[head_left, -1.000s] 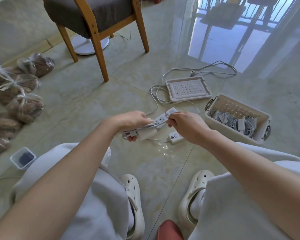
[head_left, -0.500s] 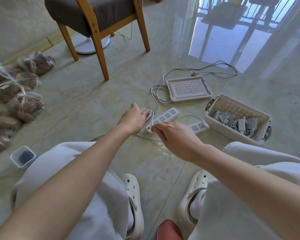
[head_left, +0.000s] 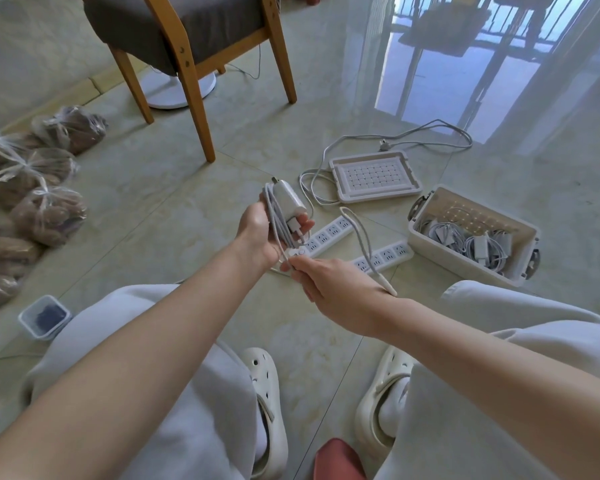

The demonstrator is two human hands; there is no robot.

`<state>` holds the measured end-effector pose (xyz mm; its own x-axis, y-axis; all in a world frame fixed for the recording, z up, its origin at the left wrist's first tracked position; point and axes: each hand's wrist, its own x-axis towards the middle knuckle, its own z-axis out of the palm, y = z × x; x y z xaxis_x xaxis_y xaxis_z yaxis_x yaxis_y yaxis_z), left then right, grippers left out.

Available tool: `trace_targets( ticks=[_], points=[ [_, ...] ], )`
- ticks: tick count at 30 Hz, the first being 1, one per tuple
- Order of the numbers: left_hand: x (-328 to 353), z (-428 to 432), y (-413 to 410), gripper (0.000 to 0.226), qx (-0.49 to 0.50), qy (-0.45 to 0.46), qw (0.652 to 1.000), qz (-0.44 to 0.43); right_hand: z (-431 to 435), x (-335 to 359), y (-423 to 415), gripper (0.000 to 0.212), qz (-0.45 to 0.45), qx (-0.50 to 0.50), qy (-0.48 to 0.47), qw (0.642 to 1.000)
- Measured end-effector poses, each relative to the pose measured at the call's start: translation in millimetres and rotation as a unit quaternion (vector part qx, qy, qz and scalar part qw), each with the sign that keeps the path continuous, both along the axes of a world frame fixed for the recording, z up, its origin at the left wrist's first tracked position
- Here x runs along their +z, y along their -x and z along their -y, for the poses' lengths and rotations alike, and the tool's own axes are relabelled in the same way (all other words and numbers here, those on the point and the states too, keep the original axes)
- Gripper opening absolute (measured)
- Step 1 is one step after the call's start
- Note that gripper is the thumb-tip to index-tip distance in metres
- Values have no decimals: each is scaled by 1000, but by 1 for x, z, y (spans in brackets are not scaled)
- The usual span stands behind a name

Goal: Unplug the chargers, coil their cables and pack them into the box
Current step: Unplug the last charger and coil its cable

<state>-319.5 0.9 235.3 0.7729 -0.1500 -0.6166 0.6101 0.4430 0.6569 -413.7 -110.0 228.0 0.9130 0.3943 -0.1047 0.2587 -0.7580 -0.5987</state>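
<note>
"Where's the charger now?"

"In my left hand, fingers curled round the brick and some cable loops. My right hand pinches the loose cable just below it. Half a second ago both hands were down at the power strip; now the charger's lifted clear."

"Handling?"

"Light brick and a limp cable, I'd say. Grip the brick, feed the loops. The box sits right of my right hand."
</note>
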Motion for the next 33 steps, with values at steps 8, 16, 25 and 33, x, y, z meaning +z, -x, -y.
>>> trace_targets(
  ticks=[8,16,25,33],
  points=[
    [7,-15,-9,33,-60,90,994,-34,27,-2,-18,26,-34,-7,36,999],
    [17,-19,-5,42,-281,9,960,5,48,-2,-33,26,-32,-14,41,999],
    [8,-18,-2,52,-332,-398,850,95,74,-3,-38,37,60,43,154,985],
    [-1,-9,2,54,-377,-507,753,183,80,-3,-41,30,77,-33,191,978]
  ],
)
